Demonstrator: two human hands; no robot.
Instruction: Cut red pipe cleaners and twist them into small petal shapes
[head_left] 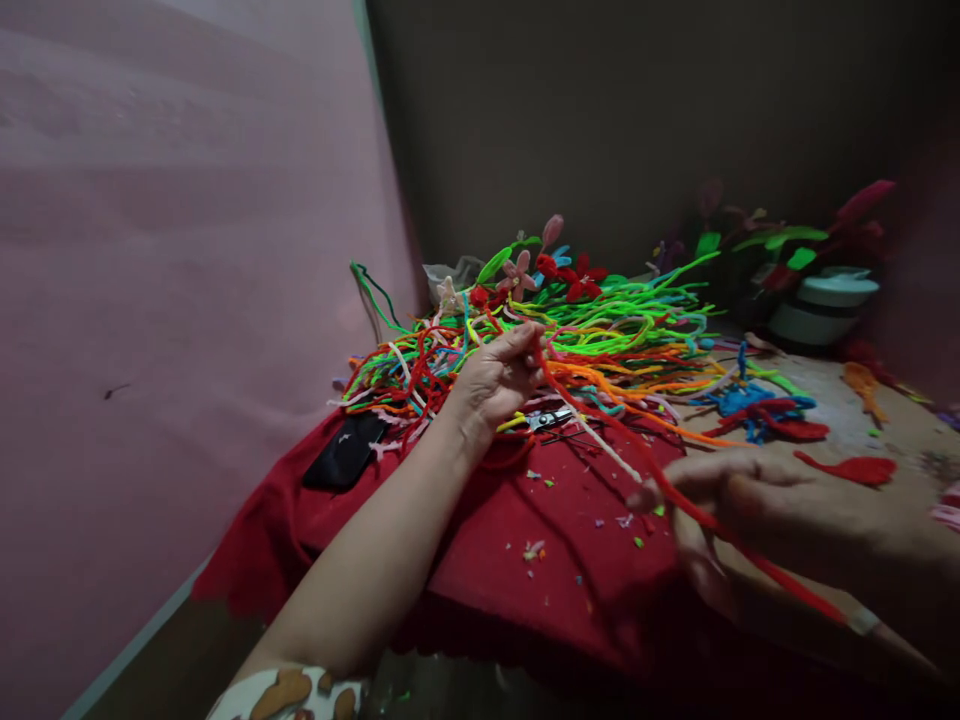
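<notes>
Our left hand (495,380) pinches a long red fuzzy craft stem (787,580) between thumb and fingers, its grip closed in front of the heap of multicoloured fuzzy stems (637,325). Our right hand (787,500), to the right of and nearer than the heap, has the red stem running across its fingers, probably to guide its length; we cannot tell whether that grip is clenched. Metal pliers (550,418) lie at the heap's near edge on the red-covered table (495,580), seemingly for easy reach.
</notes>
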